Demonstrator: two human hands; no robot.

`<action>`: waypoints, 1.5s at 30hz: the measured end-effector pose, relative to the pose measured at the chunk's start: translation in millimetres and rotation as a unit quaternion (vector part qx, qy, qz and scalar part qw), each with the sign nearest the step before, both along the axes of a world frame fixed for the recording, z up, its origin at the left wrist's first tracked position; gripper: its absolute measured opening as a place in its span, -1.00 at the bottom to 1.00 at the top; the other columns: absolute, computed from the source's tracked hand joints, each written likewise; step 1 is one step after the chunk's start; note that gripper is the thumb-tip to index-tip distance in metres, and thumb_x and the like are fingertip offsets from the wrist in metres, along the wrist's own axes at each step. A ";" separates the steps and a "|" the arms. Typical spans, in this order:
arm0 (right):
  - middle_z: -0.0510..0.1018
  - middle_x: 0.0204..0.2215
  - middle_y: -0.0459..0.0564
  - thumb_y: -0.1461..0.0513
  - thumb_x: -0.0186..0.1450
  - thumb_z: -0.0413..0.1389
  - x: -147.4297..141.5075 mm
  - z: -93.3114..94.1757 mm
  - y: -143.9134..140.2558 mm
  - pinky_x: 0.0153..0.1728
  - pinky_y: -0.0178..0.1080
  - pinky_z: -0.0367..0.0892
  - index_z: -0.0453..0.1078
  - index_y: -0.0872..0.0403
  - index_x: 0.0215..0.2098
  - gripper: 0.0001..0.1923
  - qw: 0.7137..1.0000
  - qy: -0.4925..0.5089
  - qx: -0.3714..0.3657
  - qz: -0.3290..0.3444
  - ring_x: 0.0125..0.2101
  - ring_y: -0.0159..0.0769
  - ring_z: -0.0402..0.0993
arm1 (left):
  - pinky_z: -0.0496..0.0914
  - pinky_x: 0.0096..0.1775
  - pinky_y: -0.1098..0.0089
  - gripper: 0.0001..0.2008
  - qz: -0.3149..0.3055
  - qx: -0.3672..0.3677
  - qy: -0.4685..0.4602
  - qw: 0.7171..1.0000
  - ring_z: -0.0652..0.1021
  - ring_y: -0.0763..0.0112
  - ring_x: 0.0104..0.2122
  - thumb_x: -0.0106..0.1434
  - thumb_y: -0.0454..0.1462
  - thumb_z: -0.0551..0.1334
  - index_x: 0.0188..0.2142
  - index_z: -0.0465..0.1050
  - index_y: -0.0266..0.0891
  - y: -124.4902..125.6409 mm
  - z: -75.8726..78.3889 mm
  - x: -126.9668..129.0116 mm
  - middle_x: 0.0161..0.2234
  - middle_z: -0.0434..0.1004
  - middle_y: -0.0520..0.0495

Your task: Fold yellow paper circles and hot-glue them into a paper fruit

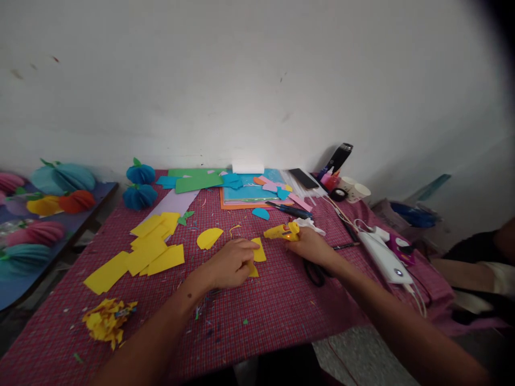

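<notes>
My right hand [311,245] is closed around a yellow glue gun [281,231], its nozzle pointing left and a small orange light glowing on its body. My left hand [235,264] rests on the table with curled fingers, gripping a small yellow paper piece [259,250] whose edges show past the fingers. Part of that paper is hidden under the hand. Left of it lies a stack of yellow half-circle papers [210,238]. Farther left, yellow rectangular sheets [147,251] overlap in a loose pile.
Crumpled yellow paper [108,321] sits front left. Blue paper pumpkins [139,197] stand behind. Coloured sheets [201,184], a cutter [290,209] and a phone [303,178] lie at the back. Black scissors [314,272], paper cups [358,192] and a white power bank [384,257] are on the right.
</notes>
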State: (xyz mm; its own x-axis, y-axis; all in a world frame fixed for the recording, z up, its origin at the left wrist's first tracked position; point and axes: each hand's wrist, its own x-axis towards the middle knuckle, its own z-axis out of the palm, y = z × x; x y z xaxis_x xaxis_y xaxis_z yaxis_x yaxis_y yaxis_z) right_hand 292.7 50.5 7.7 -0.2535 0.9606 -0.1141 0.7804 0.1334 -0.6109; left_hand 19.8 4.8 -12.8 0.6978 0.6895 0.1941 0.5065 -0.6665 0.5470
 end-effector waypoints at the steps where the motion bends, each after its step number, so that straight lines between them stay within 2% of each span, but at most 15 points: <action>1: 0.65 -0.37 0.00 0.29 0.14 0.13 0.3 -0.8 0.7 -0.40 -0.29 0.31 0.52 0.11 -0.29 -0.82 1.000 -0.004 0.001 0.004 -0.40 -0.24 0.52 | 0.28 0.16 0.11 -0.85 0.000 0.000 -0.004 1.000 0.47 0.16 0.11 0.14 -0.44 0.13 -0.42 0.42 -0.20 0.0 -0.3 -0.1 0.12 0.49 -0.15; 14: 0.60 -0.45 -0.05 0.29 0.13 0.09 3.6 -2.4 1.2 -0.50 -0.32 0.22 0.50 0.11 -0.35 -0.84 1.000 -0.026 0.001 0.017 -0.49 -0.29 0.45 | 0.27 0.16 0.09 -0.84 -0.004 -0.009 -0.018 1.000 0.46 0.13 0.13 0.11 -0.46 0.13 -0.42 0.42 -0.20 0.4 -2.2 -0.8 0.14 0.48 -0.16; 20: 0.63 -0.41 -0.05 0.30 0.12 0.10 3.5 -3.8 0.4 -0.46 -0.33 0.25 0.51 0.10 -0.32 -0.81 1.000 -0.011 -0.005 0.013 -0.43 -0.27 0.48 | 0.27 0.16 0.09 -0.84 -0.002 -0.009 -0.017 1.000 0.46 0.13 0.13 0.10 -0.45 0.13 -0.42 0.42 -0.20 0.8 -4.6 -1.3 0.14 0.48 -0.16; 32: 0.58 -0.48 -0.06 0.28 0.10 0.09 2.5 -4.5 0.0 -0.53 -0.34 0.19 0.47 0.10 -0.40 -0.87 1.000 -0.015 -0.011 0.004 -0.52 -0.31 0.42 | 0.26 0.17 0.10 -0.86 -0.002 -0.006 -0.007 1.000 0.44 0.14 0.16 0.12 -0.45 0.13 -0.43 0.37 -0.20 0.7 -5.1 -2.3 0.16 0.47 -0.16; 36: 0.59 -0.45 -0.06 0.29 0.11 0.08 2.6 -5.0 -0.1 -0.50 -0.34 0.22 0.47 0.09 -0.39 -0.87 1.000 -0.001 -0.005 0.012 -0.48 -0.31 0.44 | 0.25 0.17 0.10 -0.86 -0.001 -0.007 -0.003 1.000 0.43 0.15 0.17 0.11 -0.46 0.13 -0.43 0.38 -0.20 0.1 -3.8 -1.9 0.15 0.47 -0.17; 45: 0.56 -0.49 -0.07 0.30 0.11 0.08 -0.4 -0.4 -3.1 -0.55 -0.36 0.15 0.46 0.12 -0.40 -0.88 1.000 -0.015 -0.019 0.001 -0.53 -0.36 0.38 | 0.28 0.17 0.12 -0.86 0.000 0.008 0.005 1.000 0.44 0.18 0.17 0.13 -0.44 0.13 -0.42 0.38 -0.20 0.2 -4.8 -1.6 0.12 0.49 -0.15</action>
